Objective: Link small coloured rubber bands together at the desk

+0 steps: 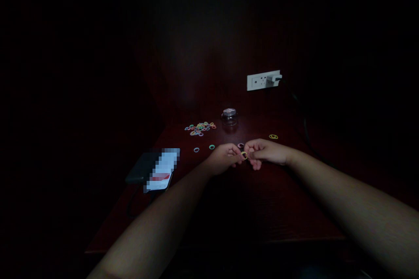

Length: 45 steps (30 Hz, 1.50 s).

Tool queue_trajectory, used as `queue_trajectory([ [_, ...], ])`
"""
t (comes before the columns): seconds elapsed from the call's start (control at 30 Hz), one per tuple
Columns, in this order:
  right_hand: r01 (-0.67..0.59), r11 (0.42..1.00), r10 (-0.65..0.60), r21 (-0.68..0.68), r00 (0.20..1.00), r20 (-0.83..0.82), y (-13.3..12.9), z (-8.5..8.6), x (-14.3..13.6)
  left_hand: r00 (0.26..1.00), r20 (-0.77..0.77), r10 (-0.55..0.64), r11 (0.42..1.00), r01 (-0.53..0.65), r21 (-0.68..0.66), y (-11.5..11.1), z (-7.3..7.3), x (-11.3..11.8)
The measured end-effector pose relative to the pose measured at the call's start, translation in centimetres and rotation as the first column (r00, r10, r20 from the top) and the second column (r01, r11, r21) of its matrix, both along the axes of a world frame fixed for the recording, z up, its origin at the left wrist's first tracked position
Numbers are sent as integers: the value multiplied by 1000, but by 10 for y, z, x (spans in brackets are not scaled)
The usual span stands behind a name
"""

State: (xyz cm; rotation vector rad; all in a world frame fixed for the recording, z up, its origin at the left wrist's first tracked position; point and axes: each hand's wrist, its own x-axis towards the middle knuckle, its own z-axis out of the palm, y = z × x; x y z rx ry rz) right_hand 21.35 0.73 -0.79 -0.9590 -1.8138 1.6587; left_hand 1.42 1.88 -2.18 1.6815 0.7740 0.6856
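Over the dark red table, my left hand [225, 158] and my right hand [266, 152] meet at a small yellow hair tie [244, 155]. The fingertips of both hands pinch it from opposite sides. Just behind them on the table lies a pinkish hair tie [241, 145]. To the left of my left hand rest a green hair tie [211, 147] and a blue one [196, 150]. A few yellow hair ties [273, 137] lie together beyond my right wrist.
A loose pile of many-coloured hair ties [199, 128] lies at the back left, beside a clear lidded jar [229, 117]. A lit phone [163, 170] leans by a dark box-like object [140, 168]. A wall socket [263, 80] holds a plug with a dark cable [306, 128].
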Motion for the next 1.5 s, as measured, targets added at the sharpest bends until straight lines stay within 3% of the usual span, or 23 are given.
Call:
queue_trajectory([
  [0.7,-30,997,19,74,988,152,-1,2,-3,998,-58,2,1000,-3,-12,-4,6,1],
  [1.5,-37,991,17,128,988,151,-3,1,-6,999,-46,-10,1000,9,-24,-4,4,1],
])
